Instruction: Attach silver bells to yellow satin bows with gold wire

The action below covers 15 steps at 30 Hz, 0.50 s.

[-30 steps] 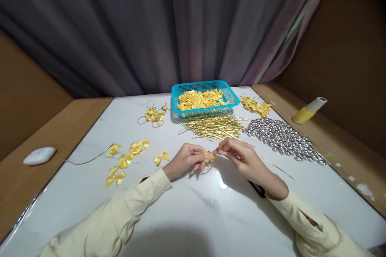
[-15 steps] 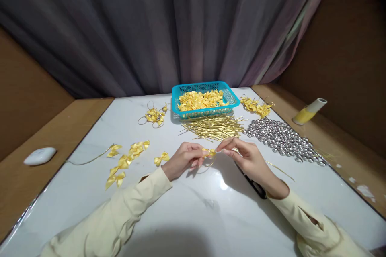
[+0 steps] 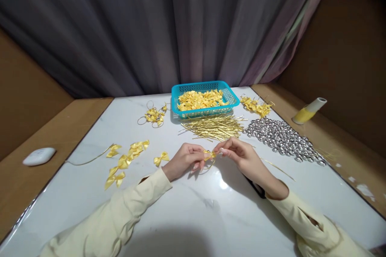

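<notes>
My left hand (image 3: 191,157) pinches a small yellow ribbon bow (image 3: 210,154) between thumb and fingertips above the white table (image 3: 193,213). My right hand (image 3: 238,153) is closed at the bow's right edge, thumb and forefinger pressed together against it. A thin gold cord (image 3: 208,168) curves in a loop beneath the bow. Exactly what the right fingertips grip, bow or cord end, is too small to make out fully. A single loose bow (image 3: 161,158) lies left of my left wrist. Partly hidden under my right hand is a dark, long object (image 3: 256,188).
Behind my hands, gold ties (image 3: 215,126) lie in front of a blue basket (image 3: 205,111) of bows. Silver beads (image 3: 280,140) spread to the right. Bow-and-cord bundles (image 3: 155,116) sit at back. More bows (image 3: 123,161) lie left, near a white rounded object (image 3: 39,156).
My right fingertips have moved left and slightly down, from just beside the bow to against its right edge. My left hand keeps its pinch, almost in place.
</notes>
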Tool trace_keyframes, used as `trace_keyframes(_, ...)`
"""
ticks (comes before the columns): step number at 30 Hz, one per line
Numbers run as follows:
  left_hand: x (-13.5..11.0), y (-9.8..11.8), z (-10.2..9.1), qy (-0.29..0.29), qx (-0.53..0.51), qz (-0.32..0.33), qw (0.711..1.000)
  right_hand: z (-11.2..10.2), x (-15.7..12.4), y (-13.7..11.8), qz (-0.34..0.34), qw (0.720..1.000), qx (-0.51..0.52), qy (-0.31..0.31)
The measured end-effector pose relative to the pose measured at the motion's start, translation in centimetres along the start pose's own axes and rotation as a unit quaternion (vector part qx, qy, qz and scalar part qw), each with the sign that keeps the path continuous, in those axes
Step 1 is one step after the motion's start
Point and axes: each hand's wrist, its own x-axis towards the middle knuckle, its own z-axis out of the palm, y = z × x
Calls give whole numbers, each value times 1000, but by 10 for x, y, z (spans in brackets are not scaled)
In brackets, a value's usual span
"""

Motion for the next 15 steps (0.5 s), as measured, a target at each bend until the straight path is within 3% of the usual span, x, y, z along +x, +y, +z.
trace_keyframes(15,-4,1,3,-11,64,17,998,0,3,-3,130,989,73,-11)
